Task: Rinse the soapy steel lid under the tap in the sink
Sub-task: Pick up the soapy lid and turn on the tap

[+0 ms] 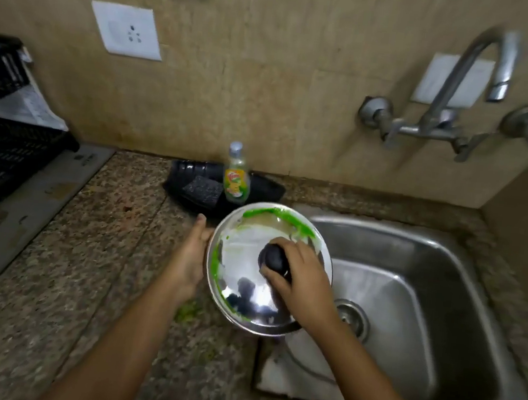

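lid: i hold the steel lid (248,274) over the counter (91,245) edge, just at the sink's (440,321) left rim, still streaked with green soap.
right hand: my right hand (300,275) is closed round the black knob (274,257) on top.
left hand: my left hand (194,254) lies flat against the lid's left rim, steadying it, fingers not curled.
progress: soaping looks done; rinsing not begun. the tap (483,80) shows no water running and the lid is not under it.
left to do: move the lid right, under the spout, and open the tap.
around: soap bottle (236,176) and scrub pad (204,189) in a black tray (267,190) at the counter's back edge; black crate (1,134) at far left.
in the way: nothing between lid and spout, as far as i judge.
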`<action>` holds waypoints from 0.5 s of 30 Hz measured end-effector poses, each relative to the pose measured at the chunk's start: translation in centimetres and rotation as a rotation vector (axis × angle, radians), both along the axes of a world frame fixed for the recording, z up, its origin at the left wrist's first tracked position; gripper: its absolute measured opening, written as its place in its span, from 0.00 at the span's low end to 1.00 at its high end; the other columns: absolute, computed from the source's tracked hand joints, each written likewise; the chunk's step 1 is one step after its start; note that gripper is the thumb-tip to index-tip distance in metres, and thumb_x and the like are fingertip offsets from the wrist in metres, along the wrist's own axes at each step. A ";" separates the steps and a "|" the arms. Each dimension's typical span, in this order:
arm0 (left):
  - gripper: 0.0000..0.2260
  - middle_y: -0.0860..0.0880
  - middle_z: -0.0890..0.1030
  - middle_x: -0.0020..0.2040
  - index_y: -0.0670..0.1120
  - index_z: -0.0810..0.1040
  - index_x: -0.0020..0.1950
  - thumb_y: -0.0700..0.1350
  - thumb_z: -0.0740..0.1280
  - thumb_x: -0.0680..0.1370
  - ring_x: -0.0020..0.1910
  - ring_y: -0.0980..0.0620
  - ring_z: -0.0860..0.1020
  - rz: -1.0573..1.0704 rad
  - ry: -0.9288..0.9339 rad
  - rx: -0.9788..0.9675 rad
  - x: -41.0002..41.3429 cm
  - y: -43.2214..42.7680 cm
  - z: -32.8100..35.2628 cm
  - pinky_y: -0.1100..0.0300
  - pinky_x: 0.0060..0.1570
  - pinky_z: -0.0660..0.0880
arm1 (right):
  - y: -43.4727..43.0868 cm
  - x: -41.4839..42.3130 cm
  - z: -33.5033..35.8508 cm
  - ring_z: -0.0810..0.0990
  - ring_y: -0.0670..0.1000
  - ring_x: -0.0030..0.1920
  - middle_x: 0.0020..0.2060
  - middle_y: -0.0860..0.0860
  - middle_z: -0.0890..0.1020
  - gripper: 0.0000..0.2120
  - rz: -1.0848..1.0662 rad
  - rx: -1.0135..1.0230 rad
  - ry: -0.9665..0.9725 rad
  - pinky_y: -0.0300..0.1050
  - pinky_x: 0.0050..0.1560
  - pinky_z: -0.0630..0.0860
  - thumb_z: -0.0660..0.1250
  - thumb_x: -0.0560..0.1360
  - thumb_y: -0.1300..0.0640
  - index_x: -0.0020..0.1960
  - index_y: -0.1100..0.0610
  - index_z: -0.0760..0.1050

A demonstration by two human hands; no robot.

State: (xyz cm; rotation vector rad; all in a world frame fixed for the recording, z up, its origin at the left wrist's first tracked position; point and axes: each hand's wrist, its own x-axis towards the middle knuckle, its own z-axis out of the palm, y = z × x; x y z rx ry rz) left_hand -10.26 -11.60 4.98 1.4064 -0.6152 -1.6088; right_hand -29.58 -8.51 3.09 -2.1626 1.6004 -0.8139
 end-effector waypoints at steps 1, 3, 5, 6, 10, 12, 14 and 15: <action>0.25 0.43 0.85 0.47 0.42 0.80 0.51 0.57 0.50 0.82 0.43 0.47 0.82 -0.030 0.005 -0.020 -1.6 -0.4 0.5 0.56 0.45 0.76 | -0.1 -1.6 0.2 0.72 0.55 0.57 0.54 0.51 0.76 0.19 0.008 -0.007 0.005 0.53 0.56 0.71 0.62 0.73 0.42 0.61 0.47 0.70; 0.22 0.41 0.83 0.51 0.41 0.80 0.55 0.55 0.53 0.82 0.48 0.45 0.81 -0.069 -0.019 -0.030 -5.1 -1.1 1.2 0.55 0.49 0.76 | -0.4 -5.1 0.7 0.73 0.55 0.57 0.54 0.52 0.76 0.19 0.011 -0.012 -0.007 0.53 0.58 0.71 0.61 0.73 0.42 0.62 0.48 0.70; 0.18 0.40 0.84 0.52 0.40 0.80 0.56 0.52 0.58 0.81 0.47 0.46 0.82 -0.053 -0.040 -0.062 -8.8 -1.6 1.3 0.54 0.50 0.76 | -0.7 -8.6 0.8 0.73 0.54 0.57 0.54 0.52 0.75 0.19 -0.004 -0.002 -0.045 0.51 0.59 0.71 0.61 0.73 0.45 0.62 0.48 0.70; 0.16 0.42 0.85 0.47 0.40 0.81 0.54 0.50 0.60 0.81 0.43 0.47 0.82 -0.048 -0.058 -0.085 -10.3 -1.8 1.2 0.54 0.49 0.77 | -1.0 -10.1 0.7 0.73 0.54 0.57 0.54 0.52 0.75 0.18 -0.013 0.003 -0.050 0.50 0.59 0.71 0.63 0.73 0.47 0.62 0.48 0.70; 0.13 0.44 0.84 0.39 0.41 0.82 0.46 0.49 0.64 0.79 0.39 0.45 0.81 0.020 -0.100 -0.142 -16.2 -1.9 1.2 0.57 0.41 0.77 | -1.6 -15.2 0.6 0.72 0.51 0.58 0.57 0.49 0.74 0.19 -0.050 0.006 -0.049 0.46 0.57 0.73 0.70 0.72 0.54 0.61 0.46 0.70; 0.14 0.43 0.83 0.42 0.39 0.82 0.50 0.49 0.64 0.79 0.39 0.47 0.80 0.072 -0.111 -0.169 -18.3 -1.9 1.3 0.60 0.37 0.77 | -2.2 -17.1 1.0 0.73 0.48 0.59 0.57 0.46 0.74 0.20 -0.021 0.055 -0.054 0.44 0.56 0.73 0.70 0.71 0.51 0.61 0.45 0.69; 0.14 0.45 0.83 0.40 0.38 0.81 0.50 0.49 0.63 0.80 0.35 0.51 0.80 0.110 -0.118 -0.189 -20.1 -2.2 1.6 0.63 0.31 0.76 | -3.0 -19.4 1.9 0.75 0.46 0.57 0.56 0.47 0.76 0.21 0.016 0.149 -0.151 0.42 0.56 0.73 0.72 0.69 0.49 0.59 0.44 0.71; 0.13 0.45 0.82 0.39 0.38 0.81 0.49 0.48 0.63 0.80 0.35 0.51 0.79 0.127 -0.106 -0.189 -21.0 -2.5 1.8 0.64 0.30 0.76 | -3.6 -20.5 2.4 0.77 0.45 0.53 0.53 0.49 0.78 0.19 0.006 0.181 -0.240 0.39 0.53 0.74 0.73 0.69 0.50 0.57 0.45 0.73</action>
